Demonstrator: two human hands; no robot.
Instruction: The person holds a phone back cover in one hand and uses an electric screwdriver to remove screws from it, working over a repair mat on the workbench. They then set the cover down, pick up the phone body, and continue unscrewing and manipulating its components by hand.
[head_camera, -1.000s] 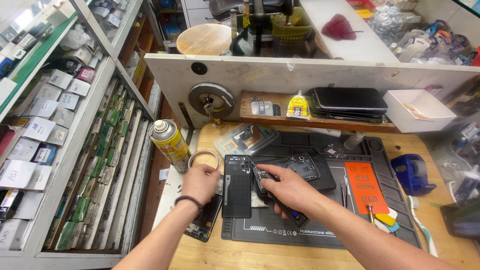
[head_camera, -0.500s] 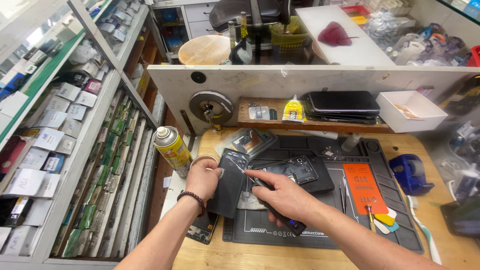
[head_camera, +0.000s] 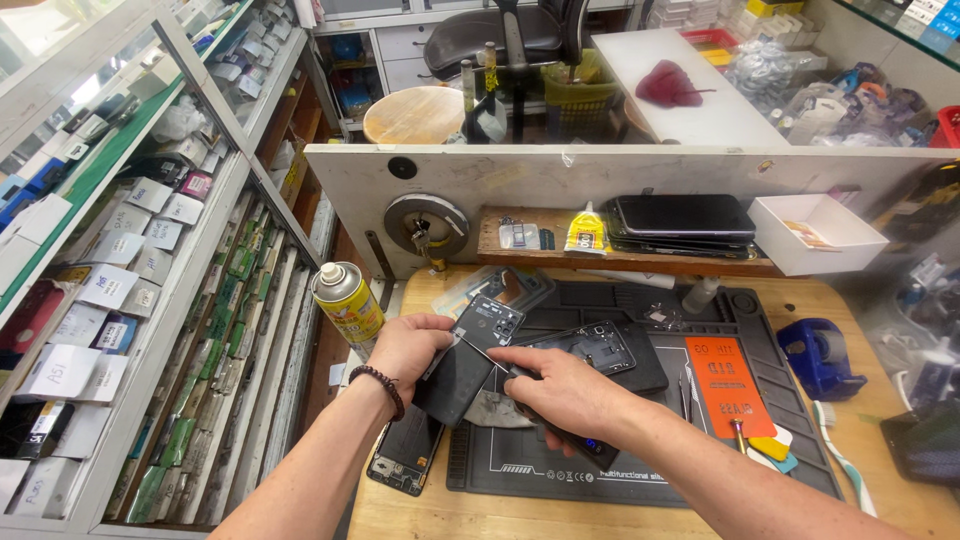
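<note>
My left hand (head_camera: 408, 345) grips a dark phone body (head_camera: 466, 360), tilted up off the black work mat (head_camera: 640, 470), camera cut-outs at its upper end. My right hand (head_camera: 560, 390) holds a thin dark tool (head_camera: 565, 440) with its tip against the phone's right edge. Under my right hand another opened phone frame (head_camera: 600, 345) lies on the mat. A beaded bracelet circles my left wrist.
A yellow spray can (head_camera: 345, 300) stands left of the mat. A phone screen (head_camera: 403, 455) lies at the bench's front left. An orange card (head_camera: 725, 380), tweezers, a blue tape dispenser (head_camera: 820, 355), a white box (head_camera: 815, 232) and stacked phones (head_camera: 685, 222) sit right and behind.
The phone body has been lifted off the mat and tilted towards the upper right. My right hand has slid with the tool along its edge. The view has shifted closer.
</note>
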